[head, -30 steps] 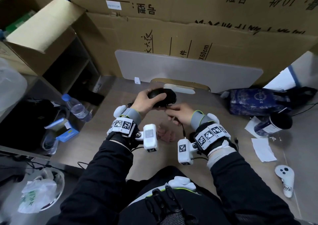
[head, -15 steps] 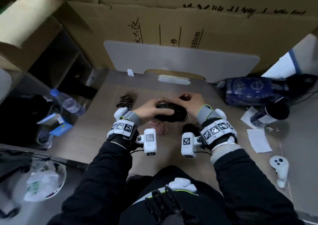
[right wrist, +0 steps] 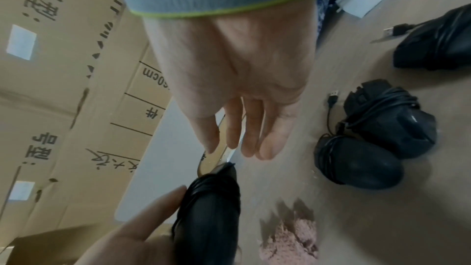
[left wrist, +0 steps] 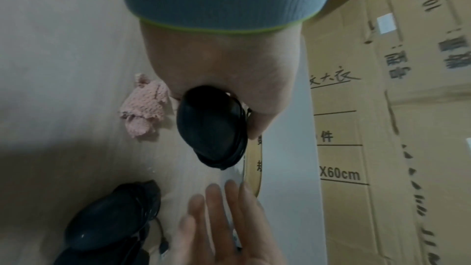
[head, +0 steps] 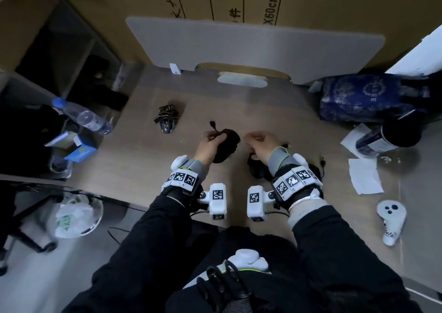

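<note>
A black computer mouse (head: 227, 145) with its cable wound round it is gripped by my left hand (head: 211, 138) just above the wooden table (head: 134, 159). The cable's plug sticks up past the fingers. In the left wrist view the mouse (left wrist: 211, 128) lies against the palm. My right hand (head: 257, 139) hovers beside it to the right, fingers straight and spread, holding nothing (right wrist: 244, 144). From the right wrist the held mouse (right wrist: 209, 209) shows below those fingertips, a short gap apart.
Three more black wound mice (right wrist: 356, 162) lie under my right wrist. A mouse with braided cable (head: 167, 119) lies far left, and pink cloth (left wrist: 144, 112) under my hands. Bottle (head: 83, 116), blue bag (head: 366, 100), dark cup (head: 387, 138), white controller (head: 391, 214) and paper (head: 364, 178) ring the table.
Both hands were on the mouse. Now my right hand has let go and drawn off to the right with fingers straightened, and the left hand keeps the mouse.
</note>
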Demonstrator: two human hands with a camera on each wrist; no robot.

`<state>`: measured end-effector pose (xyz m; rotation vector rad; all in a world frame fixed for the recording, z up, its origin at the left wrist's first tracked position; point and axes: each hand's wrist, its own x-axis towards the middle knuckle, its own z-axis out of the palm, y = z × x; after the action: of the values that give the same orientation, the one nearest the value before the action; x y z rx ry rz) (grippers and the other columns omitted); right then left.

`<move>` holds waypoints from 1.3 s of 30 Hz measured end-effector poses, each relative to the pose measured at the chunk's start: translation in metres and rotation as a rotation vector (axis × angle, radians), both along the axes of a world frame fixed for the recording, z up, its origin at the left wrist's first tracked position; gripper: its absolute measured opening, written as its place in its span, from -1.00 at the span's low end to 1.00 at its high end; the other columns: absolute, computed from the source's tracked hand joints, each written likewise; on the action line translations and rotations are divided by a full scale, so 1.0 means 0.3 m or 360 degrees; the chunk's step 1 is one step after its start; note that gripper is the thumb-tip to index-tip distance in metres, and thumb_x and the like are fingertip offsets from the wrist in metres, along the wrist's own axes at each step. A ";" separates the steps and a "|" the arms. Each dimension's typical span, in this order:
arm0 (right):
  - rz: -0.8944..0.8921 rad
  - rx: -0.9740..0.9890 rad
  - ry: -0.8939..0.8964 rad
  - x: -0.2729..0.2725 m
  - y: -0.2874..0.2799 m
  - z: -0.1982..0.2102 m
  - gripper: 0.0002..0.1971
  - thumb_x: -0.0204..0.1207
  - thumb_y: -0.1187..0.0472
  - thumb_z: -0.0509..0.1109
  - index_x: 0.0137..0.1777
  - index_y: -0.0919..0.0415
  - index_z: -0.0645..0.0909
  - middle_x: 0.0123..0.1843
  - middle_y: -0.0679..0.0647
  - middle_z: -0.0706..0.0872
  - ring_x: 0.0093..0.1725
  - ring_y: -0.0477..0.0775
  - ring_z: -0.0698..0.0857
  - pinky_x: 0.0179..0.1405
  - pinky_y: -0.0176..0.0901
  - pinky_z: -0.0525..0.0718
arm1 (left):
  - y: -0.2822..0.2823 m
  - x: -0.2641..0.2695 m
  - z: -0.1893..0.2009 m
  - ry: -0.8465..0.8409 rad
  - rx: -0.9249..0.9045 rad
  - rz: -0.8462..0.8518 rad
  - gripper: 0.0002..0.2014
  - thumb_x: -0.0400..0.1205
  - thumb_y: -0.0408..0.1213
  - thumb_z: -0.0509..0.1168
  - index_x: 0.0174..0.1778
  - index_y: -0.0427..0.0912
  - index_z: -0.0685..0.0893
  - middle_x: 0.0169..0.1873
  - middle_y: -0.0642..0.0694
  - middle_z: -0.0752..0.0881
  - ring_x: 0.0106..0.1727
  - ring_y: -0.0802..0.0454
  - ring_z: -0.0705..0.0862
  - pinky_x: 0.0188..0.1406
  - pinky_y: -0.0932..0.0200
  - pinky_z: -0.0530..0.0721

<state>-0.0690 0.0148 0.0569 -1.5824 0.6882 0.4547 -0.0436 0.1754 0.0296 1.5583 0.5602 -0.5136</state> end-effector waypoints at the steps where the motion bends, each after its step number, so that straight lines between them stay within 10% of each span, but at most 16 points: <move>1: 0.0003 0.0069 0.0072 -0.008 0.008 -0.016 -0.85 0.60 0.22 0.42 0.14 0.17 0.63 0.02 0.15 0.70 -0.12 0.11 0.66 -0.21 -0.08 0.72 | -0.004 0.014 -0.039 0.0056 -0.0006 0.0039 -0.50 0.51 -0.20 0.54 0.30 -0.31 0.59 0.11 -0.32 0.73 0.08 -0.24 0.76 0.11 -0.04 0.79; 5: -0.0026 0.0184 0.0127 -0.025 0.051 -0.104 -0.64 0.60 0.33 0.38 0.38 0.12 0.59 0.02 0.06 0.67 -0.18 -0.03 0.66 -0.13 -0.12 0.71 | 0.031 0.077 -0.453 0.0302 0.0111 -0.0026 -0.03 0.18 0.04 0.57 0.56 -0.11 0.48 0.50 -0.33 0.56 0.48 -0.33 0.59 0.48 -0.37 0.54; 7: -0.0011 0.0051 0.0153 -0.028 0.053 -0.219 -0.54 0.42 0.14 0.46 0.36 -0.03 0.65 0.08 0.01 0.77 0.02 0.07 0.76 0.12 0.10 0.75 | 0.013 0.059 -0.435 0.0389 0.0268 -0.0147 0.21 0.06 0.16 0.64 0.67 -0.05 0.34 0.58 -0.22 0.48 0.58 -0.25 0.48 0.57 -0.32 0.43; 10: -0.0062 -0.0006 0.0221 -0.033 0.033 -0.471 -0.37 0.24 0.07 0.40 0.41 0.02 0.63 0.26 0.09 0.77 0.24 0.16 0.73 0.33 0.23 0.66 | -0.044 0.050 -0.275 0.0418 0.0165 -0.0249 -0.12 0.21 -0.17 0.59 0.50 -0.30 0.54 0.21 -0.22 0.67 0.23 -0.18 0.68 0.37 -0.12 0.65; 15: -0.0215 -0.0014 0.0369 -0.012 0.033 -0.501 -0.43 0.32 0.22 0.23 0.36 0.00 0.68 0.11 0.12 0.77 0.02 0.18 0.79 0.18 0.21 0.75 | -0.042 0.098 -0.359 0.0330 0.0444 -0.0402 -0.51 0.08 0.07 0.62 -0.18 -0.14 0.80 -0.05 -0.27 0.86 0.04 -0.23 0.84 0.17 -0.24 0.77; 19: -0.0140 -0.0116 0.0455 0.012 0.054 -0.522 -0.39 0.27 0.09 0.25 0.39 -0.06 0.65 0.22 0.14 0.78 0.11 0.27 0.77 0.22 0.16 0.73 | -0.040 0.152 -0.387 0.0360 0.0671 -0.0553 -0.55 0.44 -0.05 0.63 0.08 -0.26 0.73 -0.01 -0.20 0.82 0.03 -0.16 0.79 0.17 -0.07 0.75; 23: 0.0203 -0.0256 0.0492 0.056 0.073 -0.369 -0.50 0.58 0.21 0.27 0.54 -0.01 0.51 0.31 0.17 0.72 0.14 0.28 0.74 0.19 0.02 0.71 | -0.025 0.177 -0.432 0.0428 0.0849 -0.0613 -0.64 0.37 0.02 0.64 -0.19 -0.09 0.64 -0.02 -0.16 0.80 0.06 -0.17 0.79 0.19 -0.12 0.75; 28: 0.0253 -0.0356 0.0482 0.071 0.058 -0.324 -0.54 0.62 0.25 0.26 0.53 0.07 0.52 0.38 0.16 0.68 0.23 0.27 0.69 0.24 -0.02 0.66 | -0.028 0.174 -0.429 0.0481 0.1097 -0.0752 -0.14 0.38 0.11 0.58 0.54 -0.15 0.45 0.56 -0.23 0.47 0.64 -0.24 0.36 0.53 0.00 0.34; 33: 0.0288 -0.0487 0.0326 0.115 0.087 -0.237 -0.64 0.62 0.19 0.30 0.41 0.10 0.60 0.27 0.18 0.73 0.21 0.29 0.69 0.19 0.00 0.64 | 0.047 0.200 -0.382 0.0194 0.1007 -0.0363 -0.67 0.54 -0.20 0.47 0.19 -0.23 0.68 -0.02 -0.07 0.74 0.01 0.00 0.73 -0.23 0.51 0.56; 39: 0.0389 -0.0066 0.0194 0.229 0.278 -0.180 -0.93 0.58 0.25 0.44 -0.01 0.21 0.72 -0.37 0.02 0.72 -0.45 -0.07 0.64 -0.46 -0.44 0.57 | 0.297 0.251 -0.330 0.0211 0.0605 0.0131 -0.71 0.56 -0.37 0.43 0.18 -0.13 0.62 0.08 -0.26 0.78 -0.18 -0.18 0.74 -0.09 -0.06 0.79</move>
<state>-0.0002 0.0980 0.0029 -1.6963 0.6009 0.7261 0.0316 0.2645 -0.0693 1.8595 0.8584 -0.4678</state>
